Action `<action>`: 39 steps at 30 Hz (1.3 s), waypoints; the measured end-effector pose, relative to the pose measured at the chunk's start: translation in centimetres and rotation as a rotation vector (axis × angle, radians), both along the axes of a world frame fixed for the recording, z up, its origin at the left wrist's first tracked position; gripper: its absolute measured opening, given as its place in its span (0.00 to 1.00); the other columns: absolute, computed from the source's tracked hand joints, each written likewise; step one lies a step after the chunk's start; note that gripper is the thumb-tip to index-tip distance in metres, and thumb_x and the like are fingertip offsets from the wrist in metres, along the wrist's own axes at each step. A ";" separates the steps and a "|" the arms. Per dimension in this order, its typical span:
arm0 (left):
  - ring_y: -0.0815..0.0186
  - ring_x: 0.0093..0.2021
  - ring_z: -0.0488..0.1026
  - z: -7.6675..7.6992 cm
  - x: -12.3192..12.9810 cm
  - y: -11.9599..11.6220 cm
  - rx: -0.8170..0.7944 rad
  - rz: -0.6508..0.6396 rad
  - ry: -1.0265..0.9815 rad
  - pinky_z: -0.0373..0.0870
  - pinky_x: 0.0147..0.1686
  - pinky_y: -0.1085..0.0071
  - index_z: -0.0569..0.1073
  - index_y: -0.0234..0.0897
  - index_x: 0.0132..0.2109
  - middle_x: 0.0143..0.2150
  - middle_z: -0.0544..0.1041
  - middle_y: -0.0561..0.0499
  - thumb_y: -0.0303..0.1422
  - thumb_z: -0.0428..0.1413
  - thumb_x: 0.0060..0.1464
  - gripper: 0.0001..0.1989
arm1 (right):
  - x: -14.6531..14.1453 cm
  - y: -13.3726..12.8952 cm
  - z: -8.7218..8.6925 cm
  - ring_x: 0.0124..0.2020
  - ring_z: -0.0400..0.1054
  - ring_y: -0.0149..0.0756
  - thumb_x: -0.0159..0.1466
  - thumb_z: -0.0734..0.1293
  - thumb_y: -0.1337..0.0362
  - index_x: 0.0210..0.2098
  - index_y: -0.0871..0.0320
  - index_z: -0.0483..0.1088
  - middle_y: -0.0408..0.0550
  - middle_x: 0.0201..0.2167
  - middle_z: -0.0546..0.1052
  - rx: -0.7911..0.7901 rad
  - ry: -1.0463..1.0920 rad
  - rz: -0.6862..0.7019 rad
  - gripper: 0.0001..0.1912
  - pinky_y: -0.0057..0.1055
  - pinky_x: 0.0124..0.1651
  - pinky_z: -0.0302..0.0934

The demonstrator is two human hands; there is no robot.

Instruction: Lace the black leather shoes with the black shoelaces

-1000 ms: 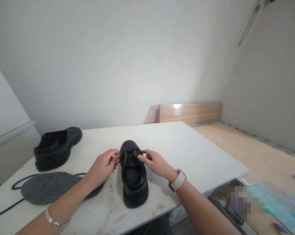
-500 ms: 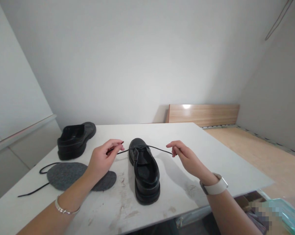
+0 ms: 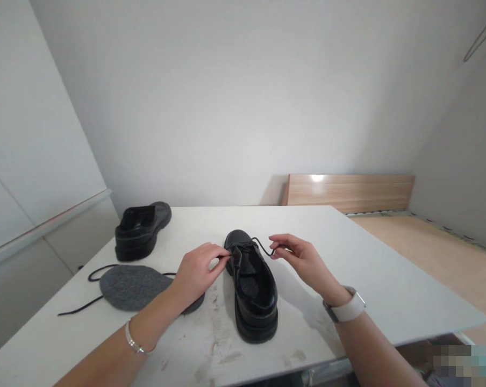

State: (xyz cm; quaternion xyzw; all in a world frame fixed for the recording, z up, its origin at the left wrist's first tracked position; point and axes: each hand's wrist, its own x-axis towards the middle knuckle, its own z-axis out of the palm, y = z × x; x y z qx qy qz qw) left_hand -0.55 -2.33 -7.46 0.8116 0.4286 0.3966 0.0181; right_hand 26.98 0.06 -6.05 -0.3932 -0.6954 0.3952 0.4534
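Note:
A black leather shoe stands on the white table, its toe pointing away from me. At the left edge of its lacing, my left hand is closed in a pinch, fingertips against the eyelet flap; the bit of lace there is mostly hidden by the fingers. To the right of the shoe, my right hand grips the black shoelace, which sags in a short curve from the lacing to the fingers. A grey felt insole lies under my left forearm, with another black lace partly beneath it.
A second black shoe sits at the table's back left. The white table has brownish smudges near its front edge. Behind it to the right is a wooden board against the wall. A pale wall surrounds the back.
My left hand has moved right, from holding the lace stretched out to pinching at the shoe's flap. The right-hand lace has gone from nearly taut to slack. The view has shifted slightly left.

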 end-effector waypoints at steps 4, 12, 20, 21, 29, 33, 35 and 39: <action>0.62 0.37 0.78 0.1 0.4 0.0 0.000 -0.006 0.008 0.73 0.39 0.66 0.78 0.40 0.39 0.36 0.82 0.49 0.29 0.54 0.61 0.08 | -0.4 0.3 -0.3 0.36 0.77 0.39 0.57 0.74 0.52 0.43 0.58 0.71 0.53 0.37 0.81 -0.129 0.148 0.055 0.21 0.41 0.46 0.72; 0.59 0.40 0.72 0.2 0.6 0.0 0.134 0.009 -0.029 0.72 0.41 0.62 0.81 0.42 0.38 0.39 0.80 0.47 0.30 0.58 0.61 0.06 | -0.3 0.2 -0.7 0.30 0.70 0.36 0.64 0.68 0.54 0.38 0.57 0.74 0.49 0.31 0.79 0.053 -0.139 -0.065 0.12 0.34 0.34 0.63; 0.62 0.39 0.76 -0.7 0.7 0.3 0.031 -0.052 -0.119 0.73 0.41 0.67 0.80 0.38 0.41 0.37 0.80 0.49 0.28 0.57 0.62 0.06 | -0.4 0.5 -0.6 0.29 0.63 0.34 0.65 0.67 0.62 0.36 0.58 0.77 0.46 0.28 0.73 0.277 -0.257 -0.145 0.08 0.32 0.34 0.59; 0.63 0.39 0.77 -0.8 0.8 0.3 0.028 -0.049 -0.125 0.73 0.41 0.67 0.79 0.38 0.41 0.37 0.81 0.49 0.28 0.57 0.62 0.06 | -0.6 0.6 -0.6 0.29 0.63 0.34 0.65 0.67 0.62 0.36 0.58 0.76 0.46 0.28 0.72 0.290 -0.260 -0.145 0.07 0.32 0.34 0.59; 0.65 0.35 0.75 0.4 1.9 -1.1 -0.079 -0.051 -0.181 0.73 0.38 0.69 0.75 0.36 0.47 0.37 0.78 0.51 0.37 0.63 0.57 0.13 | -2.2 0.7 -1.0 0.30 0.64 0.34 0.65 0.67 0.69 0.36 0.58 0.76 0.45 0.30 0.71 0.346 -0.291 -0.081 0.05 0.31 0.34 0.59; 0.66 0.37 0.76 0.7 2.3 -1.5 -0.092 -0.043 -0.196 0.74 0.41 0.68 0.74 0.36 0.51 0.40 0.78 0.49 0.32 0.59 0.58 0.14 | -2.5 0.4 -1.2 0.39 0.65 0.39 0.64 0.69 0.70 0.36 0.55 0.79 0.50 0.40 0.70 0.482 -0.340 -0.168 0.06 0.37 0.44 0.62; 0.66 0.37 0.77 0.8 2.3 -1.6 -0.095 -0.038 -0.206 0.75 0.41 0.68 0.74 0.36 0.51 0.42 0.79 0.48 0.29 0.57 0.58 0.14 | -2.5 0.3 -1.3 0.37 0.65 0.38 0.65 0.68 0.71 0.37 0.56 0.80 0.50 0.39 0.69 0.507 -0.352 -0.172 0.07 0.37 0.43 0.63; 0.67 0.38 0.78 0.8 2.3 -1.7 -0.106 -0.042 -0.223 0.75 0.43 0.69 0.75 0.37 0.51 0.44 0.80 0.48 0.26 0.53 0.59 0.14 | -2.7 -0.3 -1.1 0.35 0.68 0.36 0.67 0.63 0.73 0.42 0.59 0.78 0.50 0.35 0.72 0.459 -0.339 -0.104 0.11 0.33 0.39 0.64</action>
